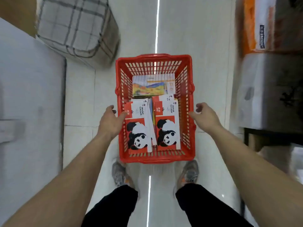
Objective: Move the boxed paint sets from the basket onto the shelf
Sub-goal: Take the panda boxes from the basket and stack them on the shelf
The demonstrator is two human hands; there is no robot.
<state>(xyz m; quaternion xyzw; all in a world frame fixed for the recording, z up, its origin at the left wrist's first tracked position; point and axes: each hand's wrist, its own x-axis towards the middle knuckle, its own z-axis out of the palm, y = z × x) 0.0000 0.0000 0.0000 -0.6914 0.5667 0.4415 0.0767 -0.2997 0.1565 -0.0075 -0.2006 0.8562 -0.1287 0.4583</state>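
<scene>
The fingers (113, 110) of the left hand (111, 122) are loosely spread and curled at the left rim of the red basket (155, 158), the thumb reaching over the rim and seeming to touch the corner of the nearest box; nothing is clamped. The right hand (205, 116) mirrors it on the other side, its fingers (199, 107) bent and apart just outside the right wall, thumb at the rim, and whether they actually bear on the plastic cannot be told. Inside the basket lie the boxed paint sets: a left stack of panda water-colour boxes (139, 128), slightly fanned, a right stack of the same boxes (167, 123) just beside it, and a box with a landscape picture (150, 86) at the far end. The basket sits low over the pale tiled floor (82, 112), in front of the person's shoes (119, 175). No shelf can be made out for certain; white bundled packs (270, 89) stand to the right and a plaid bag (77, 28) to the far left. Judging from this, the step is either steadying the basket or starting the first pick. To do it well, the hands should grip both long rims evenly so the load stays level, then take one stack by its long edges, squaring the fanned boxes first so none slides off.
</scene>
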